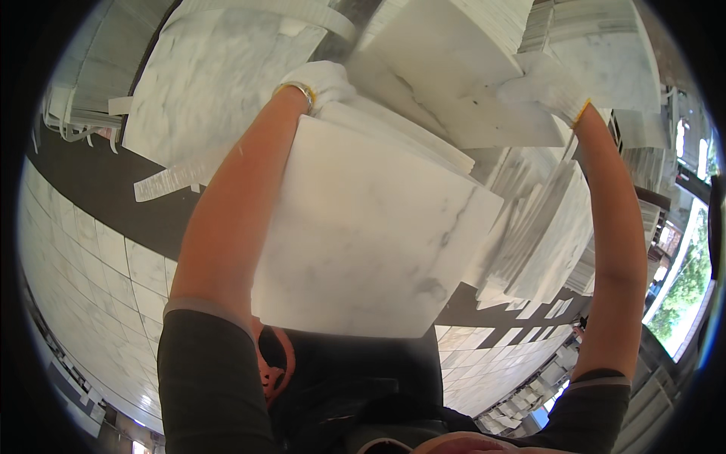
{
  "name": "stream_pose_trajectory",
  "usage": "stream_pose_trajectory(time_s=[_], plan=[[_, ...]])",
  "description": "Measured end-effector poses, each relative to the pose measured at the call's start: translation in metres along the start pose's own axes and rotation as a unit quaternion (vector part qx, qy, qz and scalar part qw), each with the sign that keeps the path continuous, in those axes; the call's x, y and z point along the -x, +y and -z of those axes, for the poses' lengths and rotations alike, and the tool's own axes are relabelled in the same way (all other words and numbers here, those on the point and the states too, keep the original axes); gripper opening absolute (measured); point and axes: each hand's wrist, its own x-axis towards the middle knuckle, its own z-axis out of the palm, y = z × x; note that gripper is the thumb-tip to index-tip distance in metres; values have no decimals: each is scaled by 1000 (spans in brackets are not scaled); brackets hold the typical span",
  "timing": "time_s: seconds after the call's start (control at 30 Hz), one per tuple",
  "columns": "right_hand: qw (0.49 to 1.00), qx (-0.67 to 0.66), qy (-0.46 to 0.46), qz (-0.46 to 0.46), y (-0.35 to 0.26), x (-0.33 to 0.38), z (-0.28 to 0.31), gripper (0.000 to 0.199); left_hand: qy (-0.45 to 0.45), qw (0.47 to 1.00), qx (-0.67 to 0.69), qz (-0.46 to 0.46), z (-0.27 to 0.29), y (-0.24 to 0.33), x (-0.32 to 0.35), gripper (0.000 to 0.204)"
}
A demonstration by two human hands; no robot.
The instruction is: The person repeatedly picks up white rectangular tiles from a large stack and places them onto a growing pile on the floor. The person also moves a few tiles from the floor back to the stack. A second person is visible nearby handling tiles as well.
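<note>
A white marble tile point(431, 68) with a dark vein is tilted between my two hands over the far stacks. My right hand point(541, 87), in a white knit glove with a yellow cuff, grips its right edge. My left hand point(321, 82), gloved alike, is closed at the tile's left corner; its fingertips are out of sight. Just below that hand, several tiles stand on edge in a leaning row. The nearest marble tile point(370, 227) of this row faces me, broad and white with faint grey veins.
At the far left stands another large marble slab point(219, 76). More upright tiles point(544, 234) lean in a row on the right. Laid-out pale tiles point(98, 250) cover the floor at left. An orange-red handle point(278, 367) shows by my left upper arm.
</note>
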Motion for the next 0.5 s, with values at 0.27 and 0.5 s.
stream_pose_trajectory(time_s=[0.27, 0.5], plan=[[986, 165, -11, 10, -24, -33, -85, 36, 2, 1000, 10, 27, 0, -2, -5, 38], [976, 214, -35, -15, -21, -59, -139, 29, 60, 996, 65, 21, -3, 1, -4, 38]])
